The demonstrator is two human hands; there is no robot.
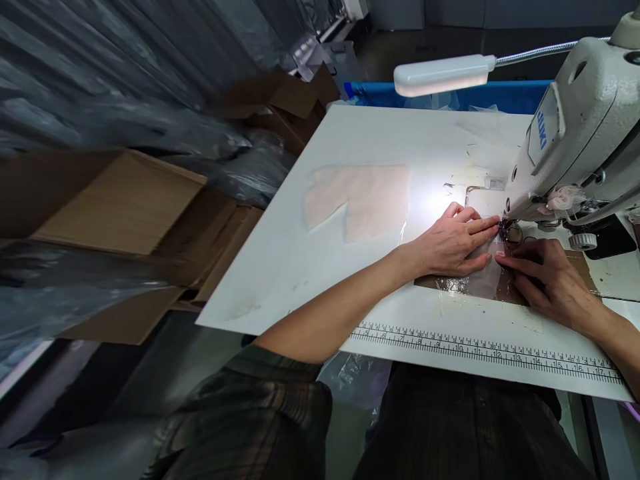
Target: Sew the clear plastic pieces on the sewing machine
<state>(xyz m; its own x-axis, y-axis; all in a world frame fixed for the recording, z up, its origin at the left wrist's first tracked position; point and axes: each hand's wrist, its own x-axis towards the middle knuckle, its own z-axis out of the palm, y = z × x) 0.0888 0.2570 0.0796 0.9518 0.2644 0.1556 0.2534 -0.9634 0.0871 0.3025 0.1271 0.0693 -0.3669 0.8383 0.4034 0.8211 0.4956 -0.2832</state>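
Note:
My left hand point(453, 240) lies flat with fingers stretched out, pressing a thin translucent fabric piece point(483, 277) onto the white table point(300, 253) right at the needle point(505, 230) of the white sewing machine point(580, 133). My right hand point(547, 280) rests beside it, fingers extended and pressing the same fabric from the right. The fingertips of both hands nearly meet in front of the presser foot. The fabric lies over a brown patch in the tabletop.
Pale pink fabric pieces point(360, 200) lie on the table to the left. A lamp point(443, 75) shines over the work. A printed ruler point(480, 350) runs along the front edge. Cardboard boxes point(115, 207) and plastic wrapped goods stand at left; a blue bin point(450, 97) sits behind.

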